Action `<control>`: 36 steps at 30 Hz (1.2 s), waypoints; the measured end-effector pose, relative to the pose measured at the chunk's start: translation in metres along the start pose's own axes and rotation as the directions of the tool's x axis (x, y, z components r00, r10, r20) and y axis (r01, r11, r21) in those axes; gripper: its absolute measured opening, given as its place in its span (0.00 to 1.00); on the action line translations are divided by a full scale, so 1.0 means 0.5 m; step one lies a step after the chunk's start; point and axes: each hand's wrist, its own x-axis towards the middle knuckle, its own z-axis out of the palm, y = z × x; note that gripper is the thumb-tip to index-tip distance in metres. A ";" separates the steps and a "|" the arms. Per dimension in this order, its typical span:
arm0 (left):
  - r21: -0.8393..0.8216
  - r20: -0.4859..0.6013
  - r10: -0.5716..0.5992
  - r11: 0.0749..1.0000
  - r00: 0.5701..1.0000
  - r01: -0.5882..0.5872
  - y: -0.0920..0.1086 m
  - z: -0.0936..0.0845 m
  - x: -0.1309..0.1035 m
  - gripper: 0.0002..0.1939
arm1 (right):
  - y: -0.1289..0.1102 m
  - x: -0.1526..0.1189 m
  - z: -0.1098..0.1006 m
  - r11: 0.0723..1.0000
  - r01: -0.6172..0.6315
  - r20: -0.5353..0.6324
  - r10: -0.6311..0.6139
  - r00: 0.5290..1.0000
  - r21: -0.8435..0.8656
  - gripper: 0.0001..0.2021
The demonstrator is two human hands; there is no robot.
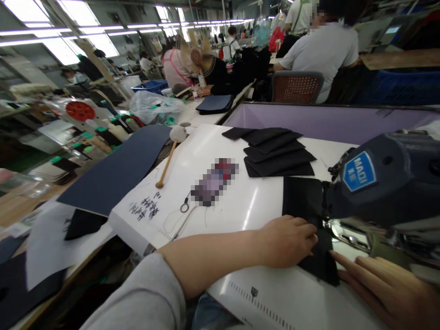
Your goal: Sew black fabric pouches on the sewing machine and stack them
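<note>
A black fabric piece (302, 197) lies on the white table under the needle area of a dark sewing machine (388, 178). My left hand (288, 240) rests on the piece, fingers curled together over it; whether they pinch the fabric is hidden. To the right, my right hand (381, 279) reaches in with its index finger stretched out, its tip at the fabric's right edge beside the metal plate (352, 236). Its other fingers lie extended too. Behind the piece, several black folded pieces (278, 153) lie overlapping in a stack.
On the white table (220, 229) are a blurred-out phone-like object (215, 182), a key ring (184, 207) and a wooden-handled tool (167, 165). Thread spools (110, 135) and a dark blue sheet (120, 169) are at left. A purple-lined bin (309, 119) stands behind; people sit beyond.
</note>
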 end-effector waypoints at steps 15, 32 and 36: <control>-0.005 -0.005 0.003 1.000 1.000 -0.003 0.001 0.001 0.002 0.15 | -0.048 0.029 -0.032 0.998 0.059 0.163 -0.056 0.985 -0.010 0.14; 0.070 0.107 -0.020 0.997 0.994 0.013 0.018 -0.016 0.036 0.13 | -0.044 0.040 -0.031 0.999 0.032 0.201 -0.029 0.979 -0.014 0.15; 0.064 0.066 0.004 0.998 0.998 -0.008 0.014 -0.008 0.025 0.14 | -0.047 0.046 -0.037 1.000 -0.021 0.241 0.022 0.970 -0.009 0.14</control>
